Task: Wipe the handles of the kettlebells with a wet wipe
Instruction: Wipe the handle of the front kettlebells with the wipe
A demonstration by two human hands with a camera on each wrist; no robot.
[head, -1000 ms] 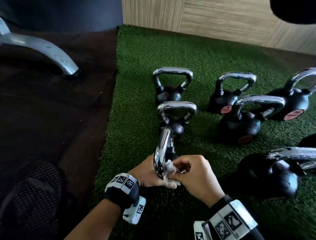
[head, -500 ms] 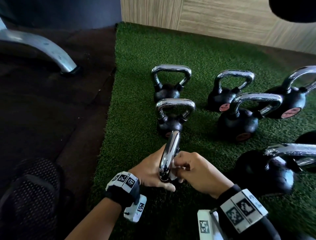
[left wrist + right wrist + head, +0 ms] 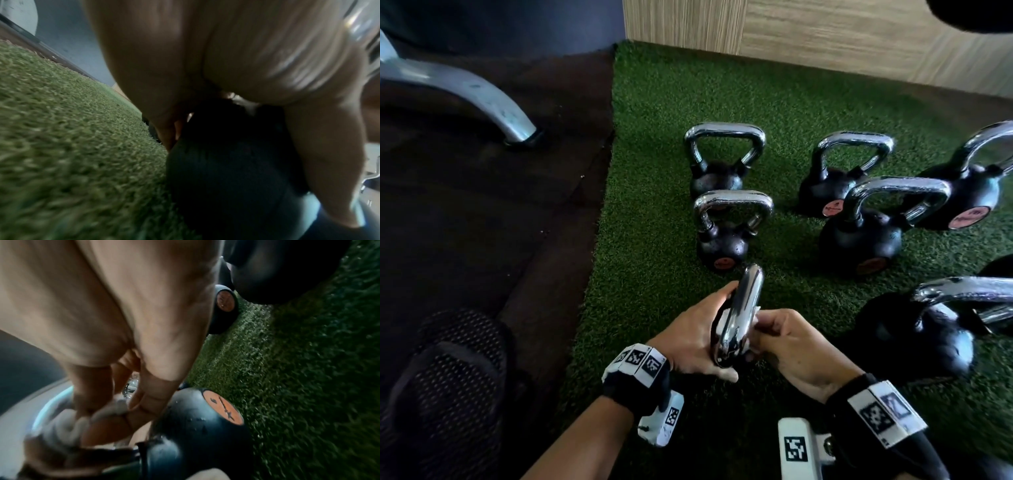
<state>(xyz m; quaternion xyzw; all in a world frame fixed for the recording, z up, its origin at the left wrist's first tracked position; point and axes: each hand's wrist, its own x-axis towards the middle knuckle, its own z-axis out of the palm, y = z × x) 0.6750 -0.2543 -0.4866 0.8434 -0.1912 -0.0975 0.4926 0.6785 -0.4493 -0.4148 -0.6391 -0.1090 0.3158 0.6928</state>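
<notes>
The left hand [image 3: 690,337] holds the nearest black kettlebell's shiny chrome handle [image 3: 739,315] steady on the green turf [image 3: 654,205], so the right hand [image 3: 787,342] can rub it, pinching the white wet wipe [image 3: 68,426].

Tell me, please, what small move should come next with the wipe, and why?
Probably slide the wet wipe farther up the chrome handle: the right hand pinches it low on the handle, the left hand steadies the kettlebell, and the upper part looks uncovered.

No readable text on kettlebell labels [image 3: 724,263]
</notes>
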